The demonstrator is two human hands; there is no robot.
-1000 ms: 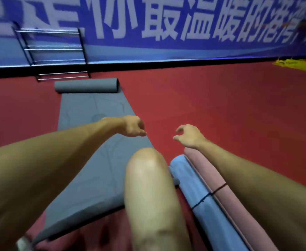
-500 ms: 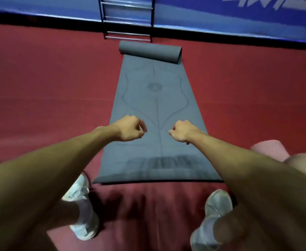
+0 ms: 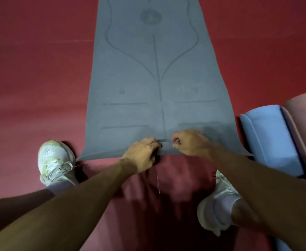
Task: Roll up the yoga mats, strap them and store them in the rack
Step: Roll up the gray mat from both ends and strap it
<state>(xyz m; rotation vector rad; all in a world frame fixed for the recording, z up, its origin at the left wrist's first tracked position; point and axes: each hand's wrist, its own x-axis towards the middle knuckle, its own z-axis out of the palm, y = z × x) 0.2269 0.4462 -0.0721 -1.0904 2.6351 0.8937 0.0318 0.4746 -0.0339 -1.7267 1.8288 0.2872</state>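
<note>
The grey mat lies flat and open on the red floor. Its near short edge is under the two hands, and the rest stretches away from the grip and out of the top of the picture.

The left hand and the right hand are close together at the middle of this edge. Both have their fingers curled over it and seem to pinch the edge, which is lifted a little between them. The corners to each side of the grip lie lower.

I judge the mat to be soft and bendable, not heavy, with a matte surface that does not slip easily. It probably rolls well if the first turn is tight. A hold only in the middle may let the sides go loose or crooked, so hands set wider apart along the edge seem better for a straight roll.

To the right of the grip, just beside the mat's corner, a blue mat lies already rolled, and a pink mat is against its far side. Nearer than the grip are the left shoe and the right shoe.
</note>
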